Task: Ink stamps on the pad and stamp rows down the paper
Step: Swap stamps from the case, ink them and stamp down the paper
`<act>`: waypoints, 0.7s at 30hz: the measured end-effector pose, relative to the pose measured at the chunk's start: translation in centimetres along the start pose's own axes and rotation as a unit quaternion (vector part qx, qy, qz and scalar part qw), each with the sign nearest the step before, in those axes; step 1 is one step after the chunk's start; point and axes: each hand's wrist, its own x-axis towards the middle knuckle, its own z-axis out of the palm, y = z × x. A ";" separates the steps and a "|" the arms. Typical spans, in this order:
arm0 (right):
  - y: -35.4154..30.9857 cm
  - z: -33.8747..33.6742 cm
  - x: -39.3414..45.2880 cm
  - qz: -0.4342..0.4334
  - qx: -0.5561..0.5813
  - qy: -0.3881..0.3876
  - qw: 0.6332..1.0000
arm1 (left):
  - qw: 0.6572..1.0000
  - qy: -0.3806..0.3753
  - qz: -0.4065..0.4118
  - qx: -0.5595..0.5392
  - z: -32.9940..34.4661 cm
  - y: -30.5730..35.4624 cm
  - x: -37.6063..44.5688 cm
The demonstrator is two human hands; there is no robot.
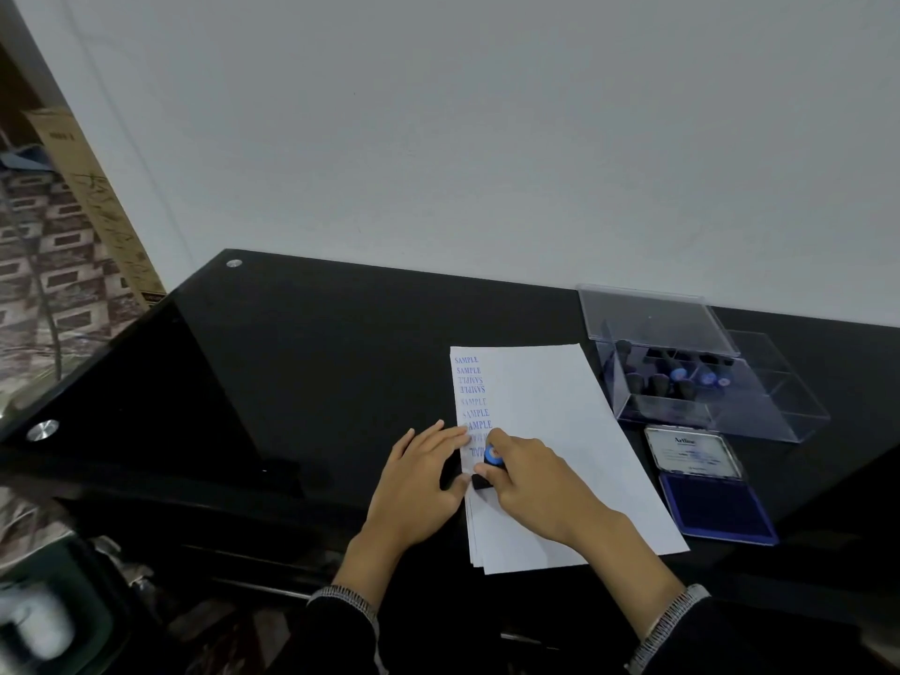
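Observation:
A white sheet of paper [550,431] lies on the black glass table [316,358], with a column of blue "SAMPLE" prints down its left edge. My right hand [531,484] grips a black stamp with a blue top [491,462] and holds it down on the paper just below the lowest print. My left hand [419,484] lies flat with straight fingers on the paper's left edge, thumb beside the stamp. The open blue ink pad [716,504] sits to the right of the paper.
A clear plastic box [682,382] with several more stamps stands open behind the ink pad, its lid tilted up. The table's left edge and front edge drop off close to my arms. A white wall runs behind the table.

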 end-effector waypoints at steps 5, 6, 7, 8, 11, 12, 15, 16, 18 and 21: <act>0.1 0.2 -0.1 -0.005 -0.011 0.017 1.000 | 1.000 0.004 0.002 0.007 0.2 -0.1 0.0; 0.1 0.3 -0.1 -0.006 -0.016 0.020 1.000 | 1.000 0.004 0.002 0.008 0.2 -0.1 0.0; 0.1 0.4 -0.1 -0.007 -0.023 0.023 0.999 | 1.000 0.005 0.002 0.008 0.2 -0.1 0.0; 0.2 0.5 -0.1 -0.007 -0.030 0.025 0.999 | 1.000 0.005 0.002 0.007 0.2 -0.1 0.0; 0.6 0.8 -0.2 -0.012 -0.041 0.042 0.998 | 1.000 0.005 0.003 0.008 0.2 -0.1 0.0; 0.6 0.9 -0.2 -0.016 -0.035 0.047 0.998 | 1.000 0.005 0.003 0.007 0.2 -0.1 -0.1; 0.8 1.2 0.0 -0.012 0.016 0.042 0.999 | 1.000 0.006 0.002 0.006 0.1 -0.1 -0.1; 0.9 1.3 0.1 -0.009 0.032 0.036 0.999 | 1.000 0.006 0.003 0.006 0.1 -0.1 -0.1; 0.9 1.2 0.3 -0.005 0.061 0.026 0.998 | 1.000 0.004 0.002 0.007 0.1 0.0 -0.1; 0.9 0.9 0.5 -0.003 0.095 0.012 0.995 | 1.000 0.003 0.001 0.007 0.1 0.0 -0.1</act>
